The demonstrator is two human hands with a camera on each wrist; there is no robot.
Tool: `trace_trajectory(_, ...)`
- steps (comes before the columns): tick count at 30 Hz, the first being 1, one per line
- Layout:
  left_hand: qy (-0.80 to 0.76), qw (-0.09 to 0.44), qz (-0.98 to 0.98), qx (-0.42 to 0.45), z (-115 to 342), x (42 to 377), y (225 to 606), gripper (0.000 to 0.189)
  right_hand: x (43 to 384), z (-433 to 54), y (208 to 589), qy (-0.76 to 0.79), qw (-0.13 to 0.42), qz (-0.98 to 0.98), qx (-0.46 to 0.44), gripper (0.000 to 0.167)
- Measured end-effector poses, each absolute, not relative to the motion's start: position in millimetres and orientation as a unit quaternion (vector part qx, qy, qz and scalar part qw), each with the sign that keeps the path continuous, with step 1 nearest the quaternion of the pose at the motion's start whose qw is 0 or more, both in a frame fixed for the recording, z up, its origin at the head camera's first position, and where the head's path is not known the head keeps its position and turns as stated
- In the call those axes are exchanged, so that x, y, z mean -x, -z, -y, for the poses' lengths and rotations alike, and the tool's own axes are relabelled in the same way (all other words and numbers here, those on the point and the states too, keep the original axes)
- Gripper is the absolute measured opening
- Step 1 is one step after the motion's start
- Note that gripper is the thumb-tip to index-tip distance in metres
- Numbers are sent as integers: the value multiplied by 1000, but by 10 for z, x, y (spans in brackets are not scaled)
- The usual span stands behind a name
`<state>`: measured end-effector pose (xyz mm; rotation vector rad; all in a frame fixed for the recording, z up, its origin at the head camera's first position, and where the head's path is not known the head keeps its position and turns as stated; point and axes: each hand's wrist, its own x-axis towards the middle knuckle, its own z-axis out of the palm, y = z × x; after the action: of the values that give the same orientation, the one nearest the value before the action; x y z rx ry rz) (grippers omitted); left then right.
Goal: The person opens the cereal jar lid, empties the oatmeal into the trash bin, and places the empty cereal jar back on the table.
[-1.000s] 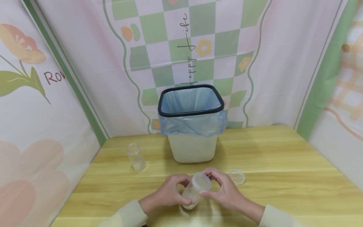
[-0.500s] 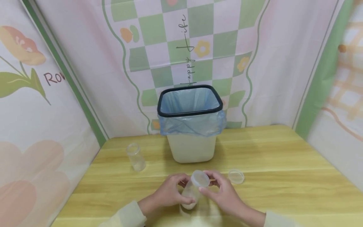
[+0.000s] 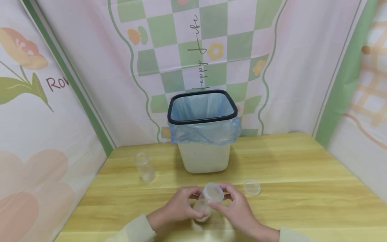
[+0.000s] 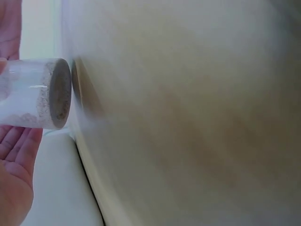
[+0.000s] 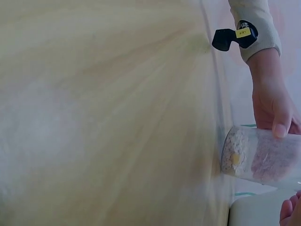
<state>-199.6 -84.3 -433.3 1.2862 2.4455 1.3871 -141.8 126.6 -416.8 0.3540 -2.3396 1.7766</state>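
A clear plastic jar [image 3: 201, 207] is held just over the wooden table, tilted, with a translucent lid [image 3: 214, 192] on its mouth. Around the jar's lower side curl the fingers and thumb of my left hand [image 3: 182, 203]. My right hand [image 3: 237, 209] grips the lid's edge, thumb on the near side and fingers behind. Pale, crumbly flakes [image 5: 235, 149] cover the jar's bottom in the right wrist view. In the left wrist view the jar's base [image 4: 60, 94] hangs slightly clear of the tabletop.
A bin [image 3: 205, 159] with a black rim and blue liner stands behind the hands. A second clear jar [image 3: 145, 169], without a lid, stands upright at the left. A loose clear lid [image 3: 252, 188] lies to the right. Patterned cloth [image 3: 302, 84] hangs around the table.
My right thumb has shifted slightly left along the lid's edge, and the right hand has turned a little. The left hand keeps its hold on the jar.
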Motion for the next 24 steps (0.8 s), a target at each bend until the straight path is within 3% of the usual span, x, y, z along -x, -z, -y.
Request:
trace_trajectory(13, -488, 37, -762, -423, 819, 1946, 4263, 41, 1461, -1305, 4293, -608, 127, 761, -187, 40)
trace_trajectory(24, -490, 55, -760, -424, 848, 2019, 4364, 41, 1519, -1333, 4315, -612, 117, 745, -238, 40)
